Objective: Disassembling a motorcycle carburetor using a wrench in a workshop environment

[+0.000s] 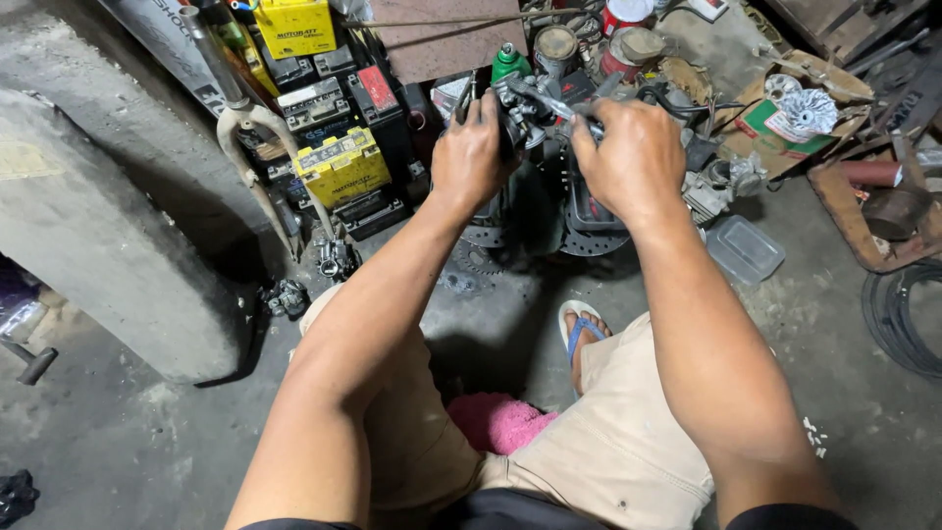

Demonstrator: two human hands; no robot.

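My left hand (472,152) grips a small grey metal engine part, a carburetor (520,108), held up in front of me. My right hand (633,157) is closed on a slim metal tool (551,104) whose tip rests on the top of that part. Both hands hide most of the part's body. Below them on the floor lie toothed brake discs (589,240) and a sprocket (478,257).
Several yellow and black batteries (339,162) stack at the left beside a bicycle fork (250,128) and a concrete block (108,226). A clear plastic box (744,247), another carburetor (721,182), cans (555,44), coiled cable (898,314) and a pink cloth (496,420) lie around.
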